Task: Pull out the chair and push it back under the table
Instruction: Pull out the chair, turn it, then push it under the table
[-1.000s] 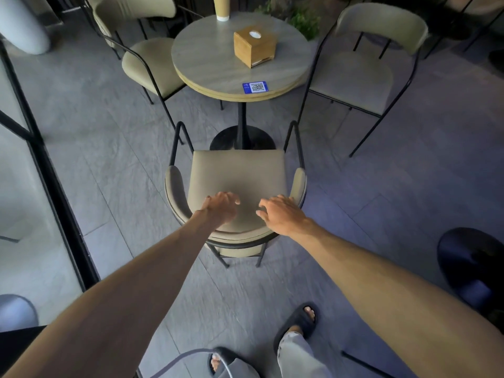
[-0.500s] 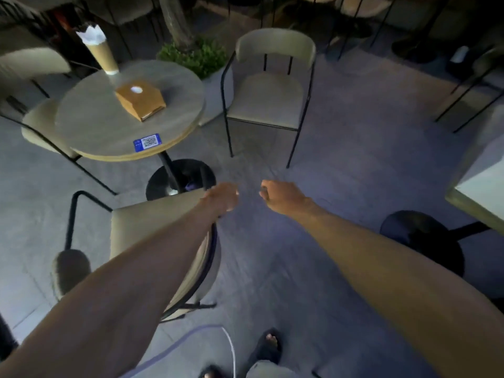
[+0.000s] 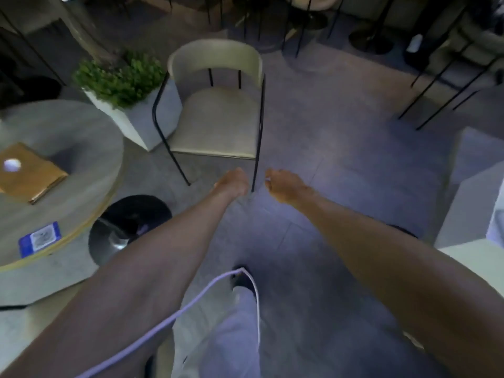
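Observation:
My left hand [image 3: 233,182] and my right hand [image 3: 286,186] reach forward side by side over the grey floor, fingers curled in, with nothing in them. A beige chair [image 3: 218,124] with thin black legs stands just beyond them, apart from the table, its seat facing me. My left hand hovers near its front right leg without touching it. The round table [image 3: 73,137] is at the left on a black pedestal base [image 3: 128,227]. A pale shape [image 3: 32,317] under my left forearm may be the chair I held before; I cannot tell.
On the table lie a wooden tissue box [image 3: 27,173] and a blue QR card [image 3: 39,238]. A white planter [image 3: 122,80] with green leaves stands behind. Another pale table [image 3: 474,257] is at the right. A white cable [image 3: 191,304] hangs before my legs. Dark chair legs fill the back.
Both hands have left the backrest of the chair in front of the table. The view has swung right, so the table moved left and another beige chair came to the centre.

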